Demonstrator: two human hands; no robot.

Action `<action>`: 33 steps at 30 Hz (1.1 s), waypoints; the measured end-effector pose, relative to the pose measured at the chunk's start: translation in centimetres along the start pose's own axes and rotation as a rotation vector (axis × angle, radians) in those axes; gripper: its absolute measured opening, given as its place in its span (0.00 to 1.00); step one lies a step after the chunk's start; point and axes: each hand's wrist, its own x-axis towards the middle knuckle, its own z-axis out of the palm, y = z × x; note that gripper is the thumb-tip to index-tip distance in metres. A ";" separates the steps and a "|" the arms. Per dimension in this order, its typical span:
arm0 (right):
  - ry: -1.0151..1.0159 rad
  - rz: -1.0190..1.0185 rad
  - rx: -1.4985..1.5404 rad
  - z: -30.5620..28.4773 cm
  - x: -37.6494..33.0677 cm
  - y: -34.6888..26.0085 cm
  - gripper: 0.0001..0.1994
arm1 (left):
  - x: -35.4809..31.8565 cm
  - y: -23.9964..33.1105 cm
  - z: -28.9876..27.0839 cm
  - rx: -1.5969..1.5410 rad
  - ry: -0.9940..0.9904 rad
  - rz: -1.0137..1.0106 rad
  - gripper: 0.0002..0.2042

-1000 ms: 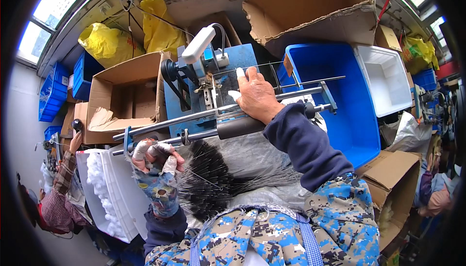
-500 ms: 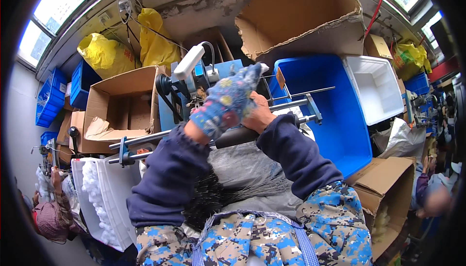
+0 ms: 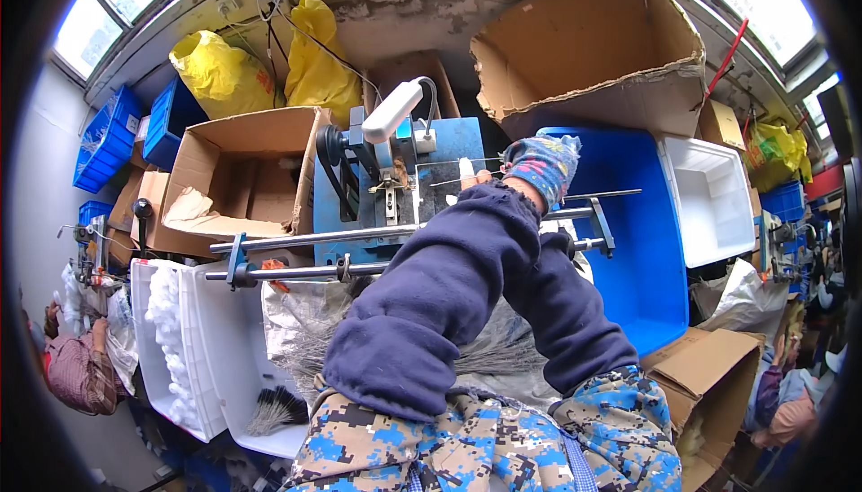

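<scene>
My left hand (image 3: 542, 167) wears a blue patterned knit glove and is over the near left edge of the blue bin (image 3: 633, 285). Its fingers look curled together; what they hold, if anything, is hidden. Crossed beneath my left sleeve, my bare right hand (image 3: 483, 176) shows only a few bent fingers, one with a white-covered tip, beside thin metal rods (image 3: 440, 184). What those fingers grip cannot be made out. Left of them stands the blue bench machine (image 3: 462, 137), with a black pulley (image 3: 331, 144) and a white lamp (image 3: 392, 112). Two long metal bars (image 3: 305, 242) run across its front.
Grey wire-like strands (image 3: 314, 344) lie near my lap. A white bin (image 3: 242, 357) at left holds a black-tipped bristle bundle (image 3: 277, 409); another beside it holds white fluffy pieces (image 3: 164, 339). Cardboard boxes (image 3: 584, 52) stand behind. Other people (image 3: 81, 371) sit at both sides.
My gloved left hand has moved right, from in front of the machine to the blue bin, its forearm now crossing over my right arm. The view has shifted, and the machine's front is uncovered.
</scene>
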 end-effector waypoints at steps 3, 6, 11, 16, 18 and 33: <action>-0.013 -0.006 0.024 0.3 0.6 -0.9 0.28 | -0.5 -0.5 0.0 -0.008 -0.002 -0.012 0.23; -0.021 0.002 0.033 0.5 0.9 -1.8 0.27 | -0.6 -0.3 0.0 -0.021 0.004 -0.006 0.23; -0.014 -0.030 0.053 1.5 1.9 -3.9 0.27 | -1.2 -0.5 -0.2 -0.029 0.015 -0.009 0.22; -0.010 -0.073 0.087 2.7 2.9 -5.7 0.26 | -1.6 -1.2 -0.1 -0.042 0.011 -0.023 0.21; -0.008 -0.076 0.090 2.6 3.2 -5.6 0.26 | -1.7 -1.1 -0.5 -0.048 0.022 -0.014 0.21; 0.244 0.007 -0.111 -2.8 2.6 0.1 0.17 | -25.5 -5.8 -4.2 -1.220 1.104 0.048 0.19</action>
